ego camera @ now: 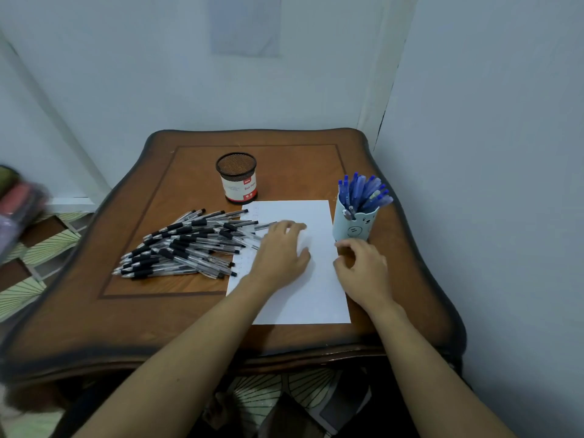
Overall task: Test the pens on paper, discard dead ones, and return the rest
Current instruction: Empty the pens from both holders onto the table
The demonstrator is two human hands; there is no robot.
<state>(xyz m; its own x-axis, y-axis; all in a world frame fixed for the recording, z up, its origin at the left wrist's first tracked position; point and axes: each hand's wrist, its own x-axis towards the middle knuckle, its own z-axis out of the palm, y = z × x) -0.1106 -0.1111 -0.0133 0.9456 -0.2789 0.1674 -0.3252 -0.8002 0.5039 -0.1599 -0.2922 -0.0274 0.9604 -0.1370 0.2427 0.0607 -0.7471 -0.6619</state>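
A white sheet of paper (316, 289) lies on the brown wooden table (158, 317), with faint pen marks along its left side. My left hand (281, 248) rests flat on the paper, fingers straight, fingertips near the heap of black-grip clear pens (186, 245) to the left. My right hand (363, 270) hovers at the paper's right edge with fingers loosely curled and nothing in it, just below the light blue bear-face cup (355, 221) full of blue pens (363, 191). A black mesh pen holder (237, 178) with a red and white label stands behind the paper and looks empty.
The table stands in a corner, with a wall behind it and another close on the right. A blurred dark and red object (19, 200) shows at the far left edge. Patterned floor tiles (41, 245) lie left of the table.
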